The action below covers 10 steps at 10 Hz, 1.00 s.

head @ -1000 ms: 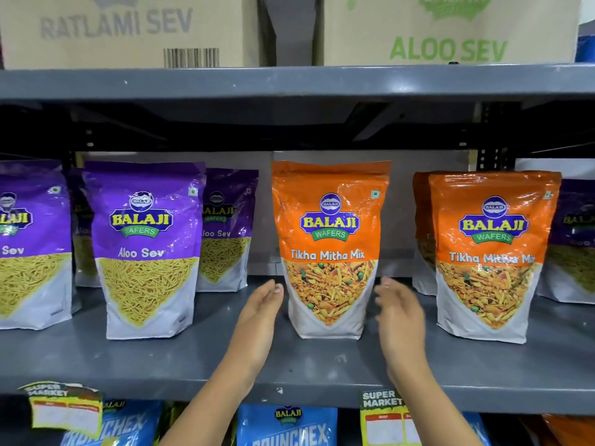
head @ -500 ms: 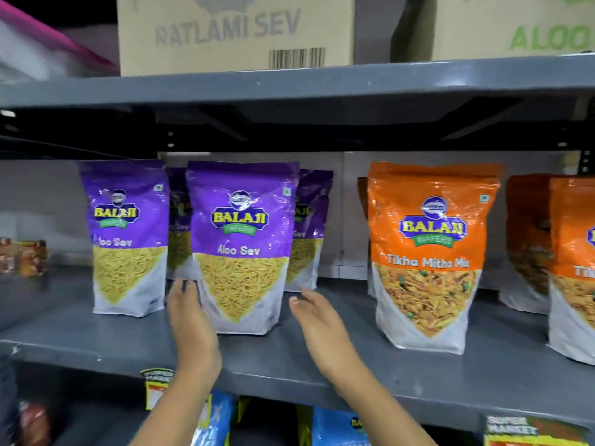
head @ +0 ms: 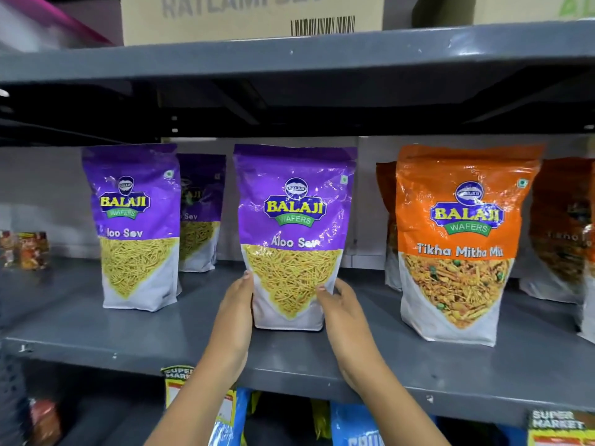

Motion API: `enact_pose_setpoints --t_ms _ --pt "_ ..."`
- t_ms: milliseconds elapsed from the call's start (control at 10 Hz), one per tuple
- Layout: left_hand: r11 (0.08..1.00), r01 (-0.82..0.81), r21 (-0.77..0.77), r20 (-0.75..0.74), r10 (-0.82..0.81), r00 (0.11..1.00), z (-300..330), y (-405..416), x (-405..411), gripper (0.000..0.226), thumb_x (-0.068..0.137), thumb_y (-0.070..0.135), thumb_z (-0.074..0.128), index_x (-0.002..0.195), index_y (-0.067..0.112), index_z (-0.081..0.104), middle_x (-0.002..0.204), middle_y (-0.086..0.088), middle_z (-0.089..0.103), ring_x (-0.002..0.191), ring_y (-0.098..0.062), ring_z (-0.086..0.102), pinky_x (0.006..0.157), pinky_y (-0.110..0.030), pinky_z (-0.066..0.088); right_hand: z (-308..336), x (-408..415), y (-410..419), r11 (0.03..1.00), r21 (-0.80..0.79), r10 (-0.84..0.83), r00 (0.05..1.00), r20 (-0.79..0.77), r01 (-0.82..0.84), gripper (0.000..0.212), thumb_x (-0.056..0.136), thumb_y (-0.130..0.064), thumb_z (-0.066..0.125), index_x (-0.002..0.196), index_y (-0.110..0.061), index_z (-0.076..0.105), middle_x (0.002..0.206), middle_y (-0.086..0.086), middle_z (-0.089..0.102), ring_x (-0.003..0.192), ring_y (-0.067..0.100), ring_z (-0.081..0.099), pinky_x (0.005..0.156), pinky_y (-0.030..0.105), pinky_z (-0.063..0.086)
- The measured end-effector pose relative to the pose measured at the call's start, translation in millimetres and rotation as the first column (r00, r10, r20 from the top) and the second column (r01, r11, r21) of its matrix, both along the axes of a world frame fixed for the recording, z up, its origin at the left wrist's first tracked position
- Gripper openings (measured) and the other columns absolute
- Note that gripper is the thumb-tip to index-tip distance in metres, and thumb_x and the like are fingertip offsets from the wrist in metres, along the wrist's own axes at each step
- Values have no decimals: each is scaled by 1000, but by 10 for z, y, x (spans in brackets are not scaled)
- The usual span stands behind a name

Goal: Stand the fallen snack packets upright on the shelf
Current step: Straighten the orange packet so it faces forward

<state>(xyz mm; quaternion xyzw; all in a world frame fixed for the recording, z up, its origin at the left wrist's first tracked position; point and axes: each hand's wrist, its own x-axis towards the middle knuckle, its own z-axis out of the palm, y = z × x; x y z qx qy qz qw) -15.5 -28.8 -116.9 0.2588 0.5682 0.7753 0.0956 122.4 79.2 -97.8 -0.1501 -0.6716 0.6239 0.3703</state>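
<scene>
Grey metal shelving (head: 96, 329) fills the head view, with cardboard cartons (head: 251, 17) on the tier above and more stock on the tier below. On the middle tier stand several pouches: a purple Aloo Sev packet (head: 294, 236) at centre, a second purple packet (head: 138, 226) to its left, and an orange Tikha Mitha Mix packet (head: 463, 243) to its right, with further packets behind them.

Centre packet: upright, base flat on the shelf, near the front edge, well apart from both neighbours. The left hand (head: 236, 313) lies flat against its lower left edge; the right hand (head: 344, 313) presses its lower right edge, thumb on the front face. Both hands are partly open, cupping the pouch between them rather than clenched round it.

Handling assessment: a light, glossy film pouch, likely slippery and easily creased, with brittle loose contents that would crush under a hard squeeze. The gusseted base carries the weight, so a gentle hold low on both side seams appears sound.

No fallen packet is visible in this view.
</scene>
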Motion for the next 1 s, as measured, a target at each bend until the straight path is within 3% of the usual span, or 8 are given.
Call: enact_pose_setpoints --t_ms 200,500,700,800,900,1000 --pt "994 36 -104 -54 -42 998 -10 6 19 73 76 80 51 134 37 59 139 12 63 134 -11 54 117 -44 35 3 24 12 999 -49 -24 999 -40 22 33 94 -35 56 126 -32 58 118 -13 72 112 8 66 104 37 47" --pt "996 16 -90 -55 -21 998 -22 2 22 70 77 78 53 131 34 62 135 9 66 130 -14 58 114 -45 39 18 51 8 999 -38 -8 999 -36 7 34 96 -30 53 130 -29 57 121 -11 70 113 6 64 98 29 47" --pt "990 -21 -141 -46 15 999 -91 20 -51 74 72 82 55 131 37 62 135 9 66 130 -16 58 114 -47 39 6 41 9 1000 -27 -13 1000 -25 12 33 95 -30 54 128 -30 58 119 -12 71 110 5 65 102 35 48" --pt "991 -75 -109 -56 69 996 31 -19 145 65 75 71 58 127 33 61 132 7 66 126 -14 59 113 -42 40 -7 24 22 999 -21 -25 999 -25 25 35 92 -34 55 127 -32 58 118 -15 71 111 5 65 102 38 48" --pt "980 -136 -147 -110 121 987 125 -44 331 45 95 50 51 133 26 54 129 9 60 117 -10 54 99 -29 38 -14 21 16 999 -38 -25 999 -27 24 36 91 -33 55 127 -33 59 118 -16 71 111 5 65 103 39 48" --pt "966 -188 -175 -165 160 973 213 -81 472 49 100 43 46 144 22 45 135 8 55 118 -9 49 95 -25 31 13 34 -2 999 -29 -46 998 -49 45 38 88 -33 56 126 -32 61 118 -14 71 111 9 66 101 41 49"
